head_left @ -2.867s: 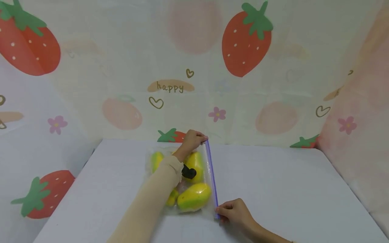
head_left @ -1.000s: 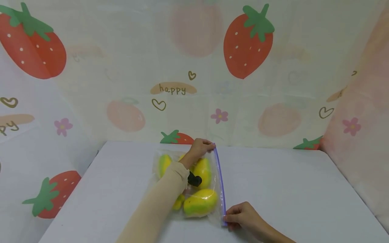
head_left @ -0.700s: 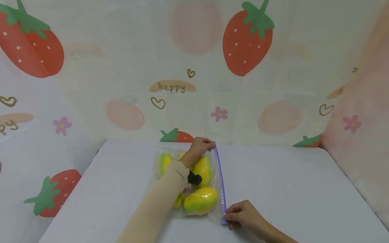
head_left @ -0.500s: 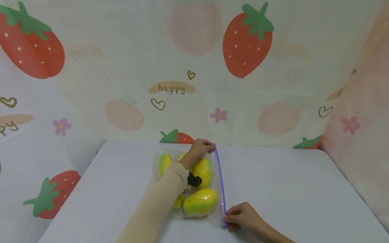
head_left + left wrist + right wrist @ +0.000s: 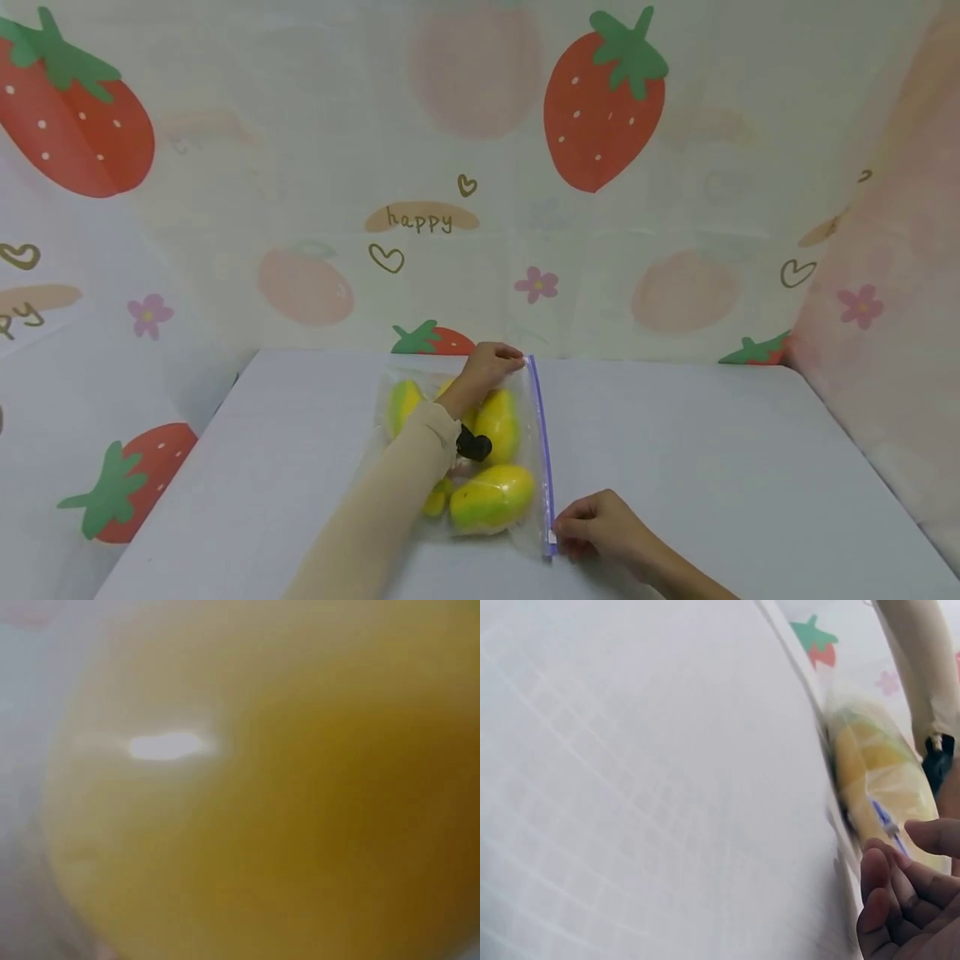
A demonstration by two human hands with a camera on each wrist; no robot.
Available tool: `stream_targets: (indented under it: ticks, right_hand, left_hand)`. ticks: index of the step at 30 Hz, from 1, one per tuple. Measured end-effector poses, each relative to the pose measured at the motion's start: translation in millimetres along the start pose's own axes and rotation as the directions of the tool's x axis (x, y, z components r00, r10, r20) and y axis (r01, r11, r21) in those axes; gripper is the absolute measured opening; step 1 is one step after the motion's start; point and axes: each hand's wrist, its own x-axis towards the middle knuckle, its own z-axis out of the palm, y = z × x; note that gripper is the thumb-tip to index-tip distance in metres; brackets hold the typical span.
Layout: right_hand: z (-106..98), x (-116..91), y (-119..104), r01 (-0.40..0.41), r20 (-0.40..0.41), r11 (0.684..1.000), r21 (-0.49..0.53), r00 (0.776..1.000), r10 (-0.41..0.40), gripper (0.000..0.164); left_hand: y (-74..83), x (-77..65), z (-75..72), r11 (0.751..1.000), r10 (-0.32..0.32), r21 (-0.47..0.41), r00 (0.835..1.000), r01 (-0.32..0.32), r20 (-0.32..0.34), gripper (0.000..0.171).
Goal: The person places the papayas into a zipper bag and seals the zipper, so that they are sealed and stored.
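A clear zip-lock bag (image 5: 534, 479) with a purple zip strip (image 5: 542, 425) lies on the table, several yellow-green mangoes (image 5: 491, 500) inside. My left hand (image 5: 483, 371) is over the bag's far side, fingertips just left of the strip's far end, which stands free of them. At the near end, my right hand (image 5: 592, 525) has its thumb and fingers right beside the small white slider (image 5: 552, 536). In the right wrist view, the thumb and fingers (image 5: 922, 881) are parted near the slider. A blurred mango (image 5: 262, 825) fills the left wrist view.
A white cloth covers the table (image 5: 712, 467). Patterned curtain walls (image 5: 450, 167) with strawberries stand behind and at both sides. A black camera (image 5: 474, 443) on the left wrist sits close over the mangoes.
The right fingers have come off the slider at the near end, leaving it uncovered. At the far end the strip has slipped out from the left fingertips. Earlier, both hands pinched the strip's ends.
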Motion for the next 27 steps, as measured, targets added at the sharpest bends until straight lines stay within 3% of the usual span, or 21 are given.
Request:
stream_targets:
  ticks: [7,12,19,27]
  right_hand:
    - [-15.8,7.2,1.1,0.016,-0.064,0.998,-0.061,0.998,-0.020,0.026]
    - [-32.1,13.1,3.5,0.039,-0.063,0.997,-0.072,0.997,-0.044,0.030]
    - [-52.5,19.4,3.2,0.071,-0.045,0.991,-0.111,0.996,-0.076,0.032]
    - [-68.0,26.5,-2.7,0.066,-0.158,0.981,-0.180,0.983,-0.095,0.033]
  left_hand:
    - [2.0,-10.0,-12.9,1.000,0.011,0.004,0.998,-0.011,-0.061,0.028]
    - [0.0,-21.2,-22.2,1.000,0.027,-0.010,0.993,-0.028,-0.113,0.029]
    - [-6.1,-50.1,-34.4,0.996,0.063,-0.048,0.981,-0.073,-0.186,0.036]
    - [-14.7,-79.8,-48.3,0.990,0.115,-0.055,0.971,-0.129,-0.208,0.040]
